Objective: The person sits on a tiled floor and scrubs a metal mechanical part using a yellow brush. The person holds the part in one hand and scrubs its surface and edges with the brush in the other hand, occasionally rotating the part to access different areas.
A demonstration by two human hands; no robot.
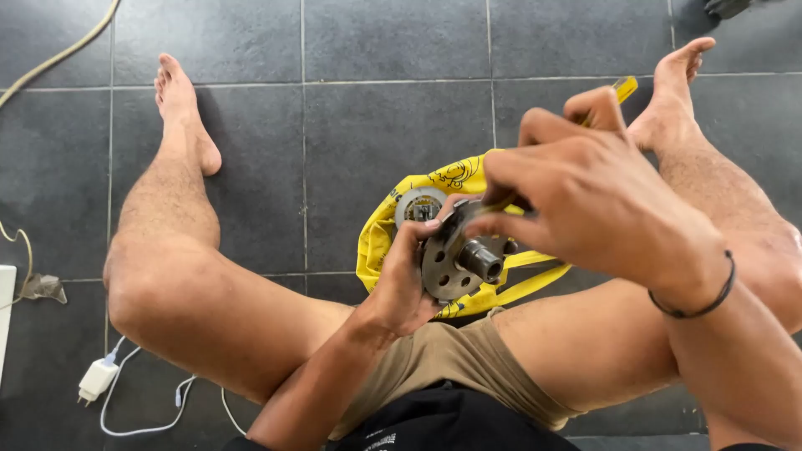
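A white charger with its cable lies on the dark tiled floor at far left. The left hand is clasped around the rim of a grey metal wheel hub, a round flange with bolt holes and a short splined shaft pointing up, held above a yellow plastic bag between the bare legs. A round bearing part rests in the bag. The right hand, fingers curled, pinches a yellow-handled tool at the hub's top edge.

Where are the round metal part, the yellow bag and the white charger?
Metal flanged hub [458, 260], head view, on its flat flange face.
Yellow bag [373, 242], head view, on its left edge.
White charger [97, 378], head view, on its body.
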